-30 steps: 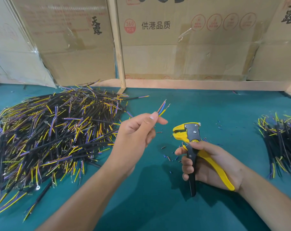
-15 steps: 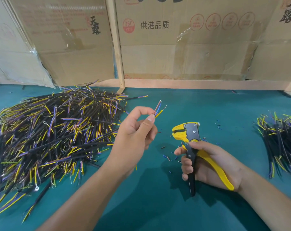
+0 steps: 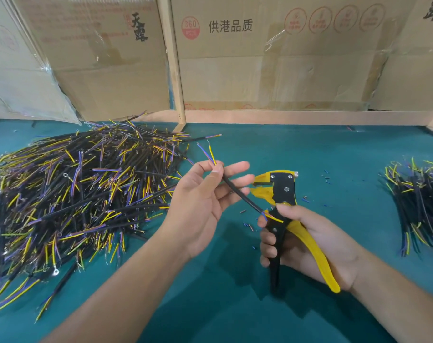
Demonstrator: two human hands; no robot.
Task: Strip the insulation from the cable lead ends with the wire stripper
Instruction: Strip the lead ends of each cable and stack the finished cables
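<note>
Pinching a black cable [image 3: 237,191] near its upper lead ends, the left hand [image 3: 205,206] is holding it mid-table beside the yellow wire stripper [image 3: 282,194], which the right hand [image 3: 307,243] is gripping.

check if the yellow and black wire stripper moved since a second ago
No. The yellow and black wire stripper keeps its place in the right hand, level with the big cable pile's right edge on the green table.
</note>
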